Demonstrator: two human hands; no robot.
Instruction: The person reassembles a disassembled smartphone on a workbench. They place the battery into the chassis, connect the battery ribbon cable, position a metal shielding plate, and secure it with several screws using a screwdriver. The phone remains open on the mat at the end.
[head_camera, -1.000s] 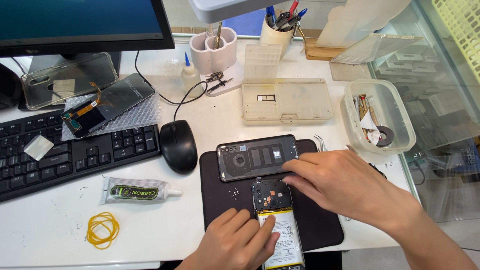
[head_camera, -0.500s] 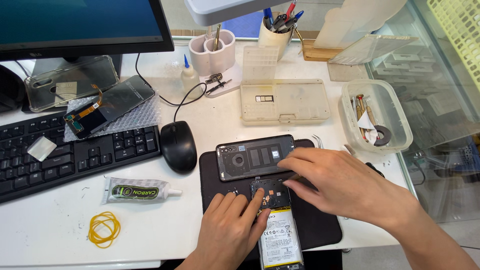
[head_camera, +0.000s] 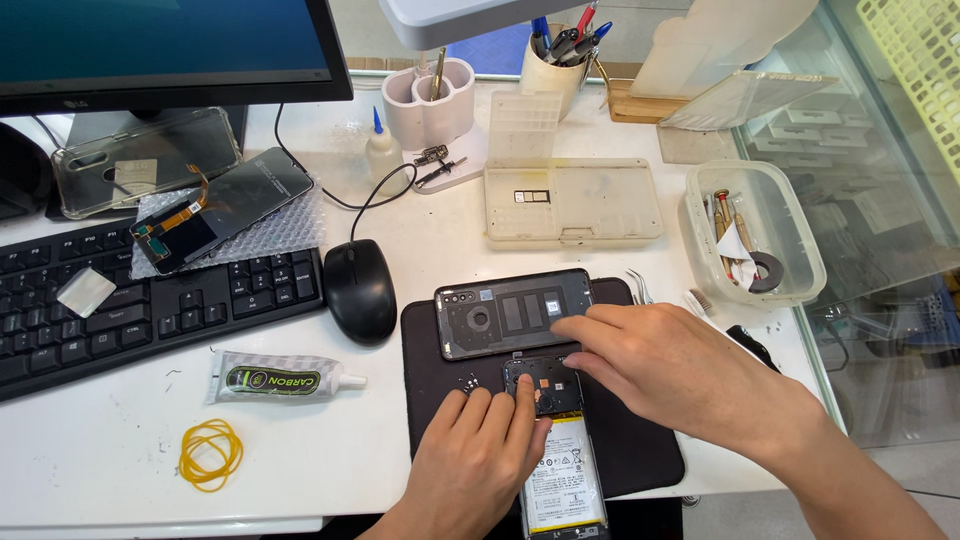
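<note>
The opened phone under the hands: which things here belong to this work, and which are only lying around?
In use:
- opened phone with its battery showing, under both hands
- left hand, fingers on the phone
- right hand, fingertips at the phone's top
- removed back cover
- black work mat

Lying about:
- mouse
- keyboard
- glue tube
- yellow rubber band
- parts tray

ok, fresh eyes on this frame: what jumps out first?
Both hands meet over an opened phone on the black mat at bottom centre: the left hand presses its upper part, the right hand reaches in. Its removed back cover lies just above; yellow rubber bands sit lower left.
</note>
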